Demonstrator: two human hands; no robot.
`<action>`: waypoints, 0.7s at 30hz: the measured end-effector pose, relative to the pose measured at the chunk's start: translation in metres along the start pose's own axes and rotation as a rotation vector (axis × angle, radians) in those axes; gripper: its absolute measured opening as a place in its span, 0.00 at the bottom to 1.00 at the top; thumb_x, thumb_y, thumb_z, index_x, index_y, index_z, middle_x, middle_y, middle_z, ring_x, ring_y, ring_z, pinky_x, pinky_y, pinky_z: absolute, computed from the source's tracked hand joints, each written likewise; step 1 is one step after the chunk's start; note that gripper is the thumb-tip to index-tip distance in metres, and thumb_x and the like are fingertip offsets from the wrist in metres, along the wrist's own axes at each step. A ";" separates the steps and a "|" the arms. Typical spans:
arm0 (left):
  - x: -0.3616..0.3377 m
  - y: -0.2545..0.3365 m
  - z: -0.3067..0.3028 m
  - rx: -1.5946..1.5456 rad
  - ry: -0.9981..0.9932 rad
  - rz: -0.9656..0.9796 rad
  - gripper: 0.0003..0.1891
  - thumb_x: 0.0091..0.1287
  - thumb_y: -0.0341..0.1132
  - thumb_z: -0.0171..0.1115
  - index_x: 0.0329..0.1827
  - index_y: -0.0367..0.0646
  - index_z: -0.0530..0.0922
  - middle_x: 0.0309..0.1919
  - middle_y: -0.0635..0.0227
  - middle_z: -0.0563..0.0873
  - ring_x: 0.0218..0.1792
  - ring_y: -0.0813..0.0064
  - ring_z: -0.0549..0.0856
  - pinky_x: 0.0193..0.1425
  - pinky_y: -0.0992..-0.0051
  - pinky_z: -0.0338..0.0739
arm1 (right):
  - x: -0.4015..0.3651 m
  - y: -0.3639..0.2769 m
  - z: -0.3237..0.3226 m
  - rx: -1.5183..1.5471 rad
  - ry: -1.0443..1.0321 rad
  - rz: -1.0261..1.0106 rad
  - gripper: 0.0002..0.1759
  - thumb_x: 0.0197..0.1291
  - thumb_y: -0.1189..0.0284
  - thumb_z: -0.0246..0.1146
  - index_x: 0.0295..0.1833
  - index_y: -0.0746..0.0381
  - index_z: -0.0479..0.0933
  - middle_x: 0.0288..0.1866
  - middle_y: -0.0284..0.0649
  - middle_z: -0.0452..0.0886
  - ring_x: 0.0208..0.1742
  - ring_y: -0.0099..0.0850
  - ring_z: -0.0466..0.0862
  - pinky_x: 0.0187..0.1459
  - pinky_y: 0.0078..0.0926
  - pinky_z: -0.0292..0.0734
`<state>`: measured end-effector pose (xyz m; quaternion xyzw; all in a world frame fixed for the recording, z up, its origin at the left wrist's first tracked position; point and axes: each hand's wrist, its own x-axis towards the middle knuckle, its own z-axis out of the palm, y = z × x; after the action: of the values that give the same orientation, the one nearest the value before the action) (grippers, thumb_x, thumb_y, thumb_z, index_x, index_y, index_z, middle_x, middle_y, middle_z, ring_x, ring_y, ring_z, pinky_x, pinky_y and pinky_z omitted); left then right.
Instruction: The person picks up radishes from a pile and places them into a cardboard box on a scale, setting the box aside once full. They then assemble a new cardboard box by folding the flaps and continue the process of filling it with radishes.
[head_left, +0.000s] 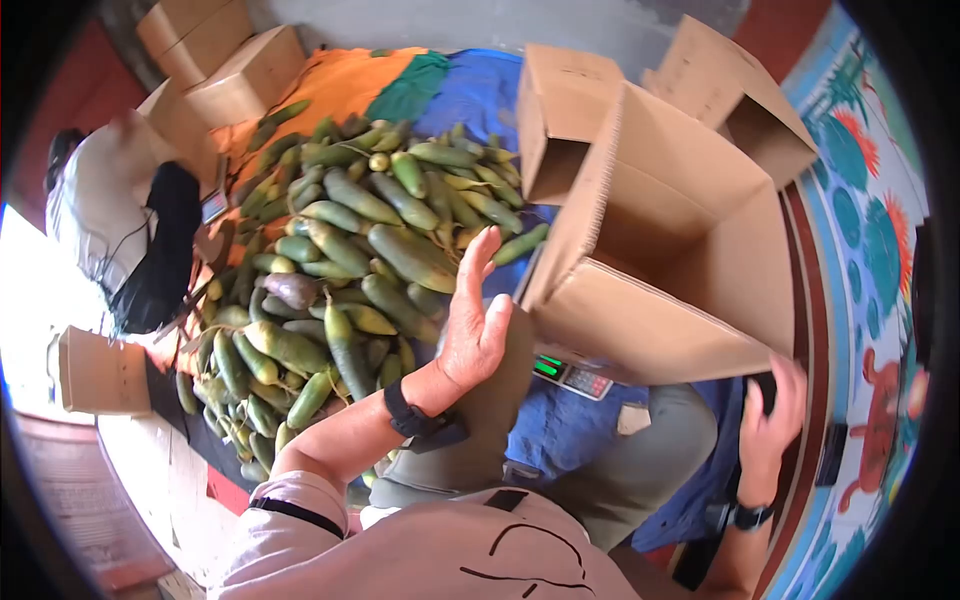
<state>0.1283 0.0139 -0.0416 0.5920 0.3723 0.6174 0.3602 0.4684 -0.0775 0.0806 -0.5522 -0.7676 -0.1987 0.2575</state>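
Grey wall (440, 22) at bk, multicol. flr cloth (345, 85), flower-painted surface (878, 250) on R, strong light (28, 300) L.

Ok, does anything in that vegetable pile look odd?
One plump purplish-brown vegetable, towards the left of the heap of long green vegetables, because its colour differs from those around it. I can't tell if it's spoiled.

No text can be read. The scale (568, 374) has a lit green display (547, 366), its digits too small to make out, and the marks on its keys (588, 383) blur too. Faint dark marks, perhaps lettering, cross a rear box (575, 68). The far-left display (214, 206) is equally illegible.
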 end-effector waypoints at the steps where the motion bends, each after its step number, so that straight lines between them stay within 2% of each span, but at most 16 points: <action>1: -0.003 0.000 -0.012 0.031 0.043 -0.021 0.36 0.69 0.44 0.50 0.75 0.37 0.49 0.72 0.54 0.59 0.73 0.59 0.60 0.72 0.58 0.56 | -0.018 0.006 0.002 -0.018 0.070 -0.050 0.20 0.51 0.78 0.65 0.52 0.65 0.75 0.45 0.49 0.78 0.47 0.49 0.77 0.51 0.43 0.73; 3: -0.006 -0.007 -0.029 0.064 0.129 -0.021 0.33 0.69 0.41 0.52 0.73 0.37 0.54 0.70 0.53 0.63 0.70 0.58 0.63 0.70 0.59 0.59 | -0.029 0.000 0.008 -0.037 0.080 -0.037 0.13 0.53 0.78 0.63 0.46 0.65 0.75 0.39 0.48 0.77 0.41 0.49 0.76 0.44 0.44 0.73; 5: -0.024 -0.049 -0.079 0.431 0.139 -0.182 0.29 0.68 0.38 0.54 0.70 0.38 0.60 0.66 0.50 0.66 0.67 0.53 0.66 0.70 0.62 0.61 | -0.071 -0.001 0.015 0.033 -0.234 0.035 0.08 0.53 0.77 0.63 0.39 0.64 0.73 0.33 0.47 0.74 0.35 0.48 0.74 0.39 0.43 0.71; 6: -0.030 -0.057 -0.096 0.652 0.150 -0.200 0.27 0.65 0.37 0.57 0.66 0.38 0.64 0.63 0.47 0.67 0.65 0.48 0.67 0.70 0.62 0.62 | -0.085 0.000 0.027 0.029 -0.279 0.085 0.08 0.52 0.77 0.64 0.37 0.64 0.73 0.32 0.47 0.73 0.35 0.48 0.74 0.37 0.44 0.70; 7: -0.042 -0.079 -0.116 0.838 0.184 -0.203 0.29 0.62 0.37 0.61 0.65 0.39 0.65 0.65 0.46 0.65 0.65 0.46 0.67 0.69 0.61 0.62 | -0.096 0.003 0.039 0.023 -0.323 0.136 0.08 0.51 0.76 0.64 0.35 0.63 0.72 0.30 0.47 0.71 0.34 0.48 0.73 0.36 0.45 0.69; 8: -0.055 -0.099 -0.138 1.004 0.166 -0.313 0.31 0.59 0.38 0.65 0.66 0.42 0.65 0.66 0.47 0.64 0.66 0.46 0.66 0.69 0.59 0.62 | -0.109 0.008 0.051 0.030 -0.313 0.128 0.08 0.51 0.76 0.64 0.35 0.63 0.72 0.30 0.47 0.71 0.34 0.48 0.73 0.36 0.45 0.69; 9: -0.063 -0.111 -0.158 1.189 0.083 -0.458 0.34 0.56 0.41 0.67 0.66 0.46 0.65 0.68 0.47 0.61 0.68 0.48 0.63 0.69 0.55 0.61 | -0.122 0.014 0.061 0.039 -0.362 0.138 0.08 0.51 0.76 0.64 0.34 0.63 0.71 0.30 0.47 0.71 0.34 0.48 0.74 0.37 0.45 0.69; 10: -0.073 -0.127 -0.175 1.294 0.077 -0.606 0.35 0.56 0.45 0.66 0.67 0.49 0.66 0.71 0.53 0.59 0.71 0.51 0.59 0.70 0.49 0.57 | -0.130 0.019 0.068 0.046 -0.409 0.147 0.08 0.50 0.76 0.64 0.33 0.63 0.71 0.30 0.48 0.72 0.35 0.48 0.74 0.37 0.46 0.69; 11: -0.067 -0.117 -0.181 1.290 0.047 -0.846 0.34 0.56 0.45 0.63 0.67 0.50 0.66 0.73 0.59 0.57 0.74 0.53 0.55 0.71 0.42 0.51 | -0.132 0.019 0.072 0.051 -0.394 0.139 0.08 0.50 0.76 0.64 0.33 0.63 0.71 0.30 0.48 0.72 0.35 0.48 0.74 0.37 0.46 0.69; 13: -0.081 -0.143 -0.217 1.545 -0.251 -0.749 0.30 0.57 0.41 0.60 0.65 0.49 0.69 0.73 0.62 0.58 0.75 0.55 0.53 0.71 0.39 0.46 | -0.129 0.015 0.078 0.057 -0.367 0.181 0.08 0.50 0.76 0.64 0.33 0.64 0.71 0.30 0.48 0.72 0.34 0.49 0.74 0.37 0.46 0.69; 15: -0.085 -0.164 -0.245 1.671 -0.370 -0.727 0.24 0.56 0.38 0.56 0.59 0.47 0.75 0.72 0.60 0.61 0.74 0.55 0.54 0.71 0.39 0.46 | -0.127 0.014 0.083 0.079 -0.328 0.203 0.07 0.49 0.77 0.64 0.32 0.63 0.71 0.29 0.48 0.72 0.34 0.49 0.74 0.37 0.45 0.69; 16: -0.083 -0.166 -0.251 1.689 -0.382 -0.738 0.20 0.57 0.37 0.53 0.53 0.46 0.79 0.68 0.59 0.66 0.71 0.55 0.60 0.71 0.40 0.47 | -0.124 0.014 0.082 0.101 -0.345 0.215 0.06 0.50 0.77 0.63 0.32 0.64 0.72 0.30 0.48 0.72 0.34 0.49 0.74 0.38 0.45 0.69; 17: -0.072 -0.157 -0.248 1.655 -0.433 -0.892 0.18 0.59 0.38 0.54 0.51 0.46 0.81 0.65 0.61 0.70 0.68 0.58 0.64 0.67 0.46 0.55 | -0.122 0.014 0.081 0.121 -0.366 0.227 0.05 0.51 0.77 0.62 0.33 0.65 0.72 0.30 0.49 0.72 0.34 0.50 0.74 0.39 0.45 0.69; 19: -0.069 -0.163 -0.251 1.773 -0.526 -0.848 0.17 0.62 0.43 0.55 0.50 0.49 0.82 0.59 0.65 0.77 0.64 0.62 0.71 0.60 0.57 0.63 | -0.122 0.012 0.082 0.117 -0.342 0.229 0.05 0.51 0.77 0.62 0.32 0.65 0.72 0.29 0.49 0.72 0.34 0.50 0.74 0.38 0.45 0.69; 20: -0.063 -0.162 -0.250 1.772 -0.518 -0.840 0.17 0.62 0.43 0.55 0.50 0.49 0.82 0.59 0.65 0.77 0.64 0.62 0.71 0.60 0.57 0.63 | -0.121 0.010 0.082 0.113 -0.334 0.228 0.05 0.50 0.77 0.62 0.32 0.65 0.72 0.29 0.49 0.72 0.34 0.50 0.74 0.38 0.45 0.69; 21: -0.055 -0.158 -0.249 1.844 -0.594 -0.913 0.16 0.63 0.46 0.54 0.48 0.51 0.83 0.55 0.67 0.80 0.60 0.65 0.75 0.55 0.60 0.65 | -0.121 0.009 0.082 0.109 -0.325 0.229 0.05 0.50 0.77 0.62 0.31 0.64 0.72 0.29 0.49 0.72 0.34 0.49 0.74 0.38 0.45 0.69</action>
<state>-0.1174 0.0301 -0.2125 0.5667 0.7790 -0.2642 0.0470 0.4934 -0.1164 -0.0578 -0.6460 -0.7408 -0.0347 0.1807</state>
